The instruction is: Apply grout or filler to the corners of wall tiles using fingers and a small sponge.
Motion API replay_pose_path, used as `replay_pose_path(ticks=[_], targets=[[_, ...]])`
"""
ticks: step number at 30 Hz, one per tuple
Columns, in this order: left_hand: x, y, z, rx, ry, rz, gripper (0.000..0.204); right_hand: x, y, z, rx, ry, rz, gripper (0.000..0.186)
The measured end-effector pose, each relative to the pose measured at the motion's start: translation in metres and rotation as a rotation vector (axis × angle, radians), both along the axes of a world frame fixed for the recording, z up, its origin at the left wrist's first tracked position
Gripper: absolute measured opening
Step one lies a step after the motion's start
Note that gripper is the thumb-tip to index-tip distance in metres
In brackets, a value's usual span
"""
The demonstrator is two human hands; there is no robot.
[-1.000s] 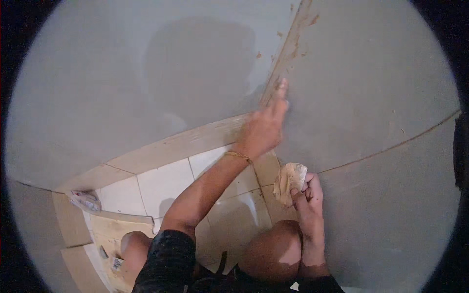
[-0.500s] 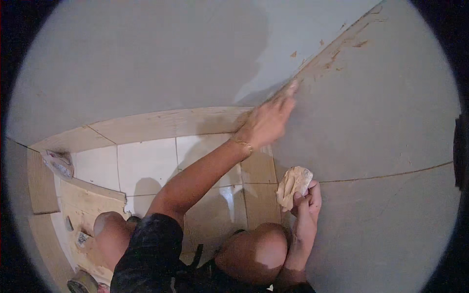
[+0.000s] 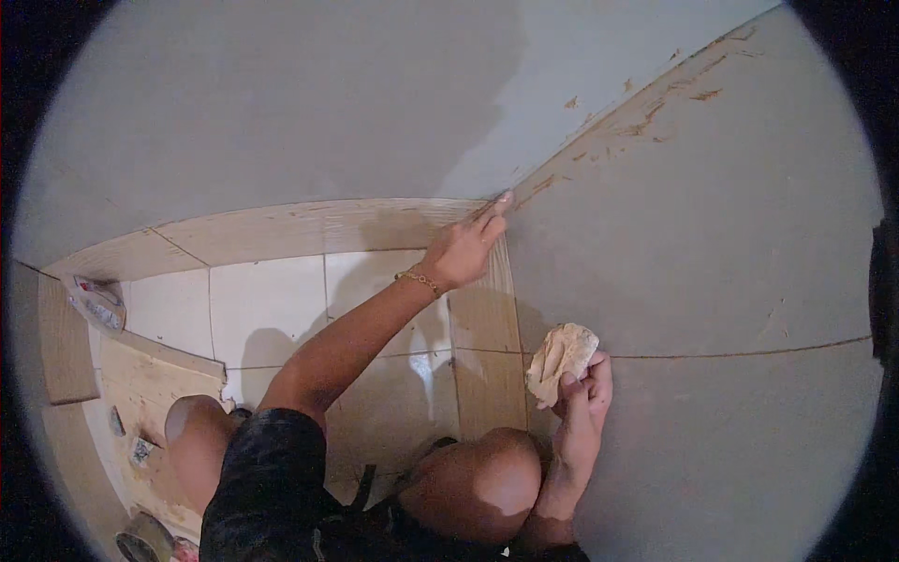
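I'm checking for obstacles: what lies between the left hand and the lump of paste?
In the head view, no loose thing lies between the left hand and the lump of paste: only beige tile and grey wall show in that stretch.

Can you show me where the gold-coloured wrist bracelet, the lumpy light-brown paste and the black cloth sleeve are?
Gold-coloured wrist bracelet [image 3: 420, 278], head view: middle of the visible band.
Lumpy light-brown paste [image 3: 552, 362], head view: middle of its ridged surface.
Black cloth sleeve [image 3: 266, 459], head view: middle of the fabric.
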State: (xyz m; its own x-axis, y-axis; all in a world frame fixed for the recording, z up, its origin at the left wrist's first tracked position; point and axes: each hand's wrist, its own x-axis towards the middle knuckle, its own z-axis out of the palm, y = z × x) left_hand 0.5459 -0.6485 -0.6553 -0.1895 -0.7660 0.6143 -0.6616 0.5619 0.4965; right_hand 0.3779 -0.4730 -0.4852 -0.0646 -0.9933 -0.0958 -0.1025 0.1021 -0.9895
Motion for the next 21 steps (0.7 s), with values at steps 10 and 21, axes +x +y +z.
replay_pose_path(ticks=[10, 21], targets=[[-0.021, 0.004, 0.067, 0.204, 0.001, 0.012, 0.027, -0.014, -0.002, -0.008, -0.056, 0.084, -0.013, 0.028], [-0.031, 0.018, 0.039, 0.271, 0.047, -0.022, 0.066, -0.010, -0.001, -0.003, 0.012, 0.104, -0.005, 0.025]])
